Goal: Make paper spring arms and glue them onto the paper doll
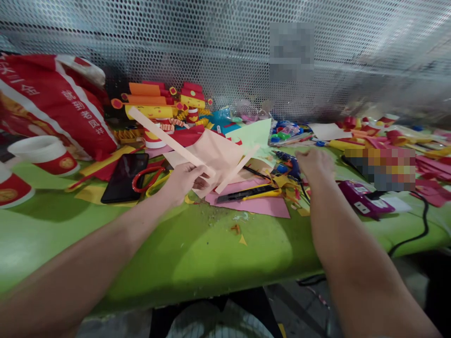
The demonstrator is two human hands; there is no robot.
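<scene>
left hand (186,182) pinches a strip (169,140) while right hand (317,164), grip unclear, seems to reach beside the glue gun (291,162), calling for careful aim.

Pale striped top (214,325), dark trousers (252,311)

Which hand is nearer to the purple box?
Right. The right hand is beyond and left of the purple box; the left hand, holding a paper strip, is much farther left.

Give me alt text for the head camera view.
The wearer's left hand holds a pale peach paper strip over a cluttered green table; the right hand is near a dark blue corded tool. Also there: a utility knife, a smartphone and paper cups.
</scene>
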